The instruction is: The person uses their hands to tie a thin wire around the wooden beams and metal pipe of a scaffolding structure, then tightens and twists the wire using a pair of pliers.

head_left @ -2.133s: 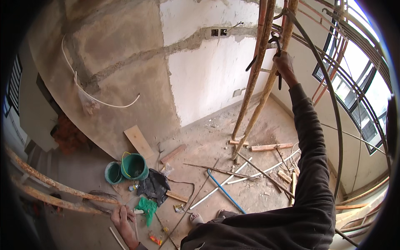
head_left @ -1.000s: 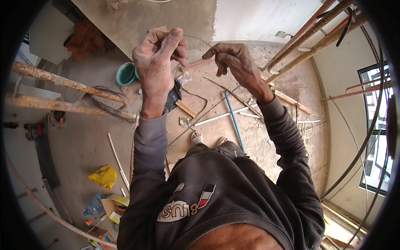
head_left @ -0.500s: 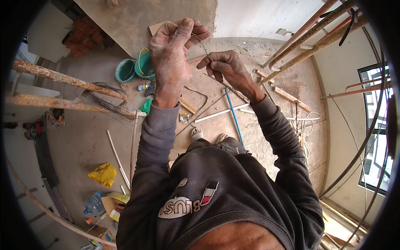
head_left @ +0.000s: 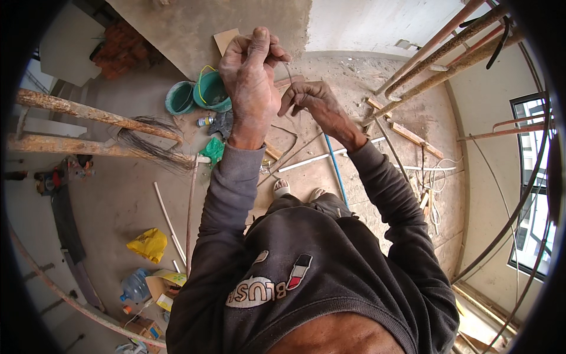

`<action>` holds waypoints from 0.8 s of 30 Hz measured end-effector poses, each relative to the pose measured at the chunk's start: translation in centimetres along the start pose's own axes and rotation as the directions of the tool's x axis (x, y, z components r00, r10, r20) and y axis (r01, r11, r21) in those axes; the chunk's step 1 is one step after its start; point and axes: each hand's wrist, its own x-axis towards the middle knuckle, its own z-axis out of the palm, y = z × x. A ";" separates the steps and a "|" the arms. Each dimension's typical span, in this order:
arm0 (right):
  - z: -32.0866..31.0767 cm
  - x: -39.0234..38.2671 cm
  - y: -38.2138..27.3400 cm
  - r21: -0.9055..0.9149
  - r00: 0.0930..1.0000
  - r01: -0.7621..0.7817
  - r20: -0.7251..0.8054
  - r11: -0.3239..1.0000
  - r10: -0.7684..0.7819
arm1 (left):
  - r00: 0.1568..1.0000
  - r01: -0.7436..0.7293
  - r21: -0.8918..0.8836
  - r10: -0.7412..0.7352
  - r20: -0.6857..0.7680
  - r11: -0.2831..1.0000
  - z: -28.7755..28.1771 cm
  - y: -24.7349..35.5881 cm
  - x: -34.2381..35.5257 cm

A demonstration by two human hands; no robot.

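A thin grey wire (head_left: 288,71) runs between my two raised hands. My left hand (head_left: 252,79) is closed, thumb pressed against curled fingers, with the wire coming out at its fingertips. Lower and to the right, my right hand (head_left: 312,101) pinches the wire's lower part between thumb and forefinger, close beside the left palm. Both hands look dusty. The wire's ends are too thin or hidden to make out.
Rusty scaffold pipes flank me at left (head_left: 88,112) and upper right (head_left: 448,56). A bundle of thin dark wires (head_left: 150,141) hangs over the left pipe. Below lie green buckets (head_left: 211,93), a blue pipe (head_left: 334,168), wood strips (head_left: 416,139) and a yellow bag (head_left: 148,245).
My left hand has shifted a little to the right and turned slightly. The right hand has moved slightly down and left, so the two hands are closer, with the wire still between them.
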 end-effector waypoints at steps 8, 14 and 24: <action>2.3 -2.7 0.4 0.321 0.936 -0.274 -0.129 0.907 0.328 | 0.993 -0.065 -0.065 0.059 -0.102 0.996 -1.6 1.0 1.1; 2.0 -3.7 -0.8 0.052 0.932 -0.215 -0.288 0.975 0.221 | 0.993 0.110 0.058 -0.112 0.033 0.992 -4.3 1.0 0.9; -0.2 -3.9 -1.7 0.150 0.918 -0.299 -0.224 0.942 0.327 | 0.959 0.159 0.106 -0.179 0.218 0.982 -5.2 2.2 -1.3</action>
